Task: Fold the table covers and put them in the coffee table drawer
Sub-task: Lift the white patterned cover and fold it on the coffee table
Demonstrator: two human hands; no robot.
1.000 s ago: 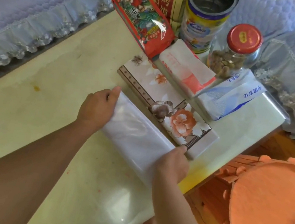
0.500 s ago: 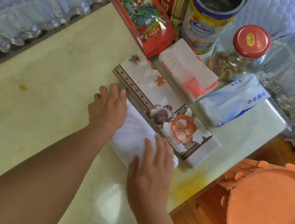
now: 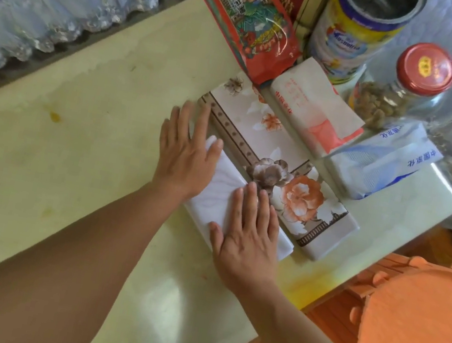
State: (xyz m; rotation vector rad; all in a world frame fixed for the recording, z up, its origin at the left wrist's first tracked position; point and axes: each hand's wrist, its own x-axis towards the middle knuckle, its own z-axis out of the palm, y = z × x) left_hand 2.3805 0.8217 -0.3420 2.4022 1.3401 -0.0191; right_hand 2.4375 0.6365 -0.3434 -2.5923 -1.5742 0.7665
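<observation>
Pressing flat on a folded white table cover: left hand and right hand, fingers straight; a red-lidded jar holds brownish pieces; tissue pack lettering blurred.

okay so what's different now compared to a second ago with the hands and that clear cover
A second ago both hands pinched the ends of the clear table cover. They have let go: the left hand and right hand now lie flat, fingers straight, pressing it into a smaller folded bundle beside the floral folded cover. The floral cover, tissue packs, jar and tin stayed put.
</observation>
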